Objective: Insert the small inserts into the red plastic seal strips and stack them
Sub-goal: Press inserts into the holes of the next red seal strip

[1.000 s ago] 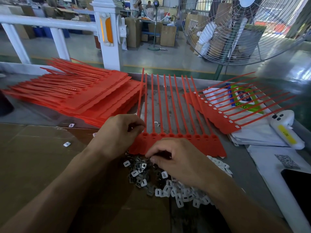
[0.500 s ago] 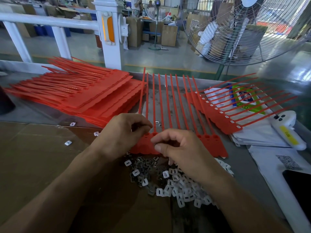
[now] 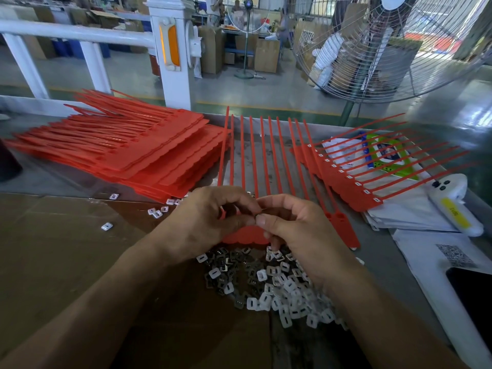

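Fingertips of the right hand [image 3: 292, 230], up from the insert pile [image 3: 277, 286] beneath it, now pinch one small insert against the left hand [image 3: 210, 222], which grips the red strip's [image 3: 255, 161] near end, so pushing in looks next.

Left hand [image 3: 210, 219] and right hand [image 3: 295, 230] pinching together over red seal strip [image 3: 255, 161]; pile of small inserts [image 3: 271, 283] near; red stack [image 3: 127, 153] far left.

Head cam, fwd-down, close over bench
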`<state>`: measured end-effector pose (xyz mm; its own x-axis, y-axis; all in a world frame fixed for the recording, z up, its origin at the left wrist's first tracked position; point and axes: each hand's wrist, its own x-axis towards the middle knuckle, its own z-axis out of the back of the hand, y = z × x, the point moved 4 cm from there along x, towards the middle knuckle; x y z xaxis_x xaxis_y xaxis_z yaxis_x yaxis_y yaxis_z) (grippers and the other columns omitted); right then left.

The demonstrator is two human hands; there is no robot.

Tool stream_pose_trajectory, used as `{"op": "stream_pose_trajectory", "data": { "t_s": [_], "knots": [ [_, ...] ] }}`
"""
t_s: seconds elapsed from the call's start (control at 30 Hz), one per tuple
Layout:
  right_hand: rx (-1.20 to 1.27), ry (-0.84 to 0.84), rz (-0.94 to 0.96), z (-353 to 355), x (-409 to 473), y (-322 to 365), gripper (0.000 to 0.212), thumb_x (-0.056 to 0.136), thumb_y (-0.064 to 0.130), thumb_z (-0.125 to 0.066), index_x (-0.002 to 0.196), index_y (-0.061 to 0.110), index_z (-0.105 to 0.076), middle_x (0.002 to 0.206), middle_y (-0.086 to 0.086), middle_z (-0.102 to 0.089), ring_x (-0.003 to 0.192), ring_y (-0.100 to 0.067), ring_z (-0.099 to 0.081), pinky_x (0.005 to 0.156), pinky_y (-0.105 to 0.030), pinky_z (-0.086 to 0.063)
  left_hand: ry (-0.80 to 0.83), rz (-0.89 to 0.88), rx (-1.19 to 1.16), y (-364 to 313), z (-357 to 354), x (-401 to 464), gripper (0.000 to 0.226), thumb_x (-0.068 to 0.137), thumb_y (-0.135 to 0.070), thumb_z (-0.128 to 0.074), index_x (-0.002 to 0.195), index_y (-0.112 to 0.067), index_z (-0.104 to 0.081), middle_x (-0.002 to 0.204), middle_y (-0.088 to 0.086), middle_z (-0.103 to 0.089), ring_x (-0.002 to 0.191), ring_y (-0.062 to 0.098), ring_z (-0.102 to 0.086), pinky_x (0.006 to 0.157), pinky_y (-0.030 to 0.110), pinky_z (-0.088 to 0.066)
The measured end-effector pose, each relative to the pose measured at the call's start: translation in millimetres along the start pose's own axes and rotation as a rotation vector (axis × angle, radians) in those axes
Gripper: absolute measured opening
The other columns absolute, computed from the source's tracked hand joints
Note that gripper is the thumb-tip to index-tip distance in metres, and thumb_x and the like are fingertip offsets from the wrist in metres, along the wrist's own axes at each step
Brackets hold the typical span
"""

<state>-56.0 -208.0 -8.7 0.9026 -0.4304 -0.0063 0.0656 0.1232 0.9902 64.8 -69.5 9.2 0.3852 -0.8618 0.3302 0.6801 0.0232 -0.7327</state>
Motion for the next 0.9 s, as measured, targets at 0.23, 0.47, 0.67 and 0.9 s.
{"op": "stream_pose_trajectory", "data": {
  "t_s": [0.23, 0.47, 0.67, 0.9],
  "knots": [
    [0.059, -0.007, -0.017, -1, -1, 2, 0.011, 0.095, 0.017, -0.073, 0.104, 0.023, -0.076, 0.079, 0.001, -0.075, 0.06, -0.005, -0.061, 0.054, -0.018, -0.049, -0.102, -0.021, 0.033, -2, 3, -1, 0.015, 0.09, -0.025, -0.075, 0.102, -0.034, -0.073, 0.098, -0.016, -0.072, 0.09, 0.012, -0.068, 0.072, 0.019, -0.051],
    [0.069, 0.015, -0.05, -3, -2, 1, 0.007, 0.099, 0.02, -0.069, 0.099, 0.017, -0.076, 0.08, -0.004, -0.075, 0.06, -0.008, -0.059, 0.05, -0.02, -0.047, -0.093, -0.048, 0.046, -5, 2, -1, 0.014, 0.091, -0.026, -0.074, 0.102, -0.034, -0.073, 0.101, -0.014, -0.07, 0.097, 0.014, -0.068, 0.078, 0.02, -0.051],
    [0.147, 0.076, -0.052, -9, -4, 3, 0.019, 0.103, 0.017, -0.061, 0.099, 0.013, -0.079, 0.091, -0.012, -0.077, 0.068, -0.015, -0.066, 0.055, -0.023, -0.053, -0.12, -0.06, 0.055, -8, 1, 0, 0.015, 0.09, -0.018, -0.074, 0.1, -0.029, -0.074, 0.1, -0.012, -0.068, 0.098, 0.015, -0.068, 0.082, 0.02, -0.049],
    [0.218, 0.073, -0.063, -10, -2, 1, 0.017, 0.1, 0.019, -0.065, 0.092, 0.014, -0.079, 0.087, -0.012, -0.075, 0.065, -0.016, -0.063, 0.052, -0.024, -0.052, -0.189, -0.058, 0.113, -12, 1, -2, 0.012, 0.09, -0.02, -0.074, 0.1, -0.025, -0.074, 0.095, -0.014, -0.07, 0.088, 0.013, -0.067, 0.073, 0.02, -0.05]
  ]
}}
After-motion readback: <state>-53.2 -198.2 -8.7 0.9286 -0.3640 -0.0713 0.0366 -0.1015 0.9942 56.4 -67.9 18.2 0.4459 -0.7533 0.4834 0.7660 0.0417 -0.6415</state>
